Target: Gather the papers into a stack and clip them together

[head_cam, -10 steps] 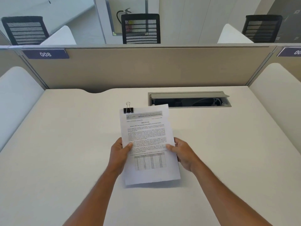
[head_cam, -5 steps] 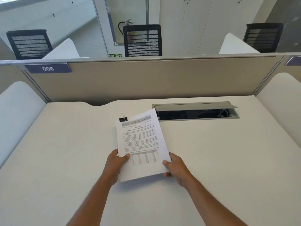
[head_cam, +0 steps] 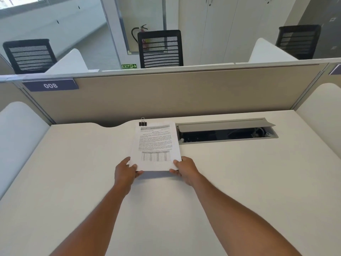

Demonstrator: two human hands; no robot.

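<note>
White papers [head_cam: 156, 146], already bound by the black binder clip [head_cam: 143, 123] at the far-left corner, are being pushed further out across the tabletop [head_cam: 73, 172] than 1 second ago. Near corners are being pinched by left hand [head_cam: 125, 172] and right hand [head_cam: 184, 169], so it's looking basically done.

The clipped papers [head_cam: 156, 146] have gone from mid-frame toward the upper centre, squared up after tilting half a second ago, their far edge near the back of the counter [head_cam: 73, 182]. The binder clip [head_cam: 143, 123] now sits beside the cable tray [head_cam: 227, 132]. Left hand [head_cam: 125, 172] and right hand [head_cam: 185, 171] have slid from the sheets' sides to the near corners, arms stretched further forward.
</note>
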